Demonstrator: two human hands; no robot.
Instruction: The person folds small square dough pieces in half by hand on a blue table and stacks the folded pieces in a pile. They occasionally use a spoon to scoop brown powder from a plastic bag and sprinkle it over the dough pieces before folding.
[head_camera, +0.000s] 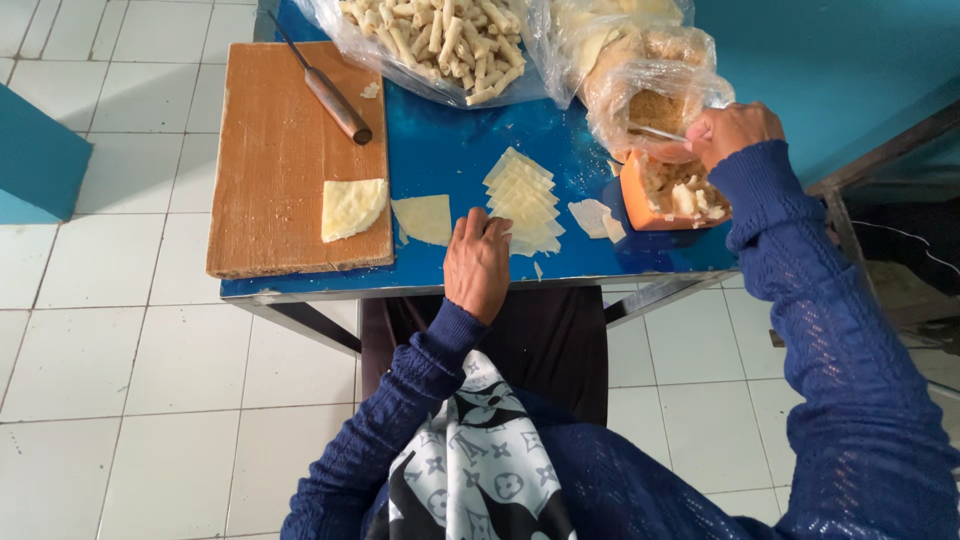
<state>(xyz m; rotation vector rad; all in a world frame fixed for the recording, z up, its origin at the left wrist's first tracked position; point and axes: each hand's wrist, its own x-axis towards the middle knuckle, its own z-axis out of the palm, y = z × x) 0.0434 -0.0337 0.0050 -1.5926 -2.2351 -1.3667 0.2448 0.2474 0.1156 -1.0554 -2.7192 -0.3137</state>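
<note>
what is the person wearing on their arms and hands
Both arms are covered by long sleeves of a dark blue knitted top with an open, lacy pattern, snug down to the wrists. The left hand and right hand are bare: no gloves, and no rings, watch or bracelets that can be seen. A black and white patterned cloth hangs at the chest between the arms.

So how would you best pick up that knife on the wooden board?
Grip the knife by its brown round handle, coming from above. The handle lies flat on the wooden board, pointing toward the person, thick enough for fingers to wrap. The thin dark blade points away, so skip that end.
</note>
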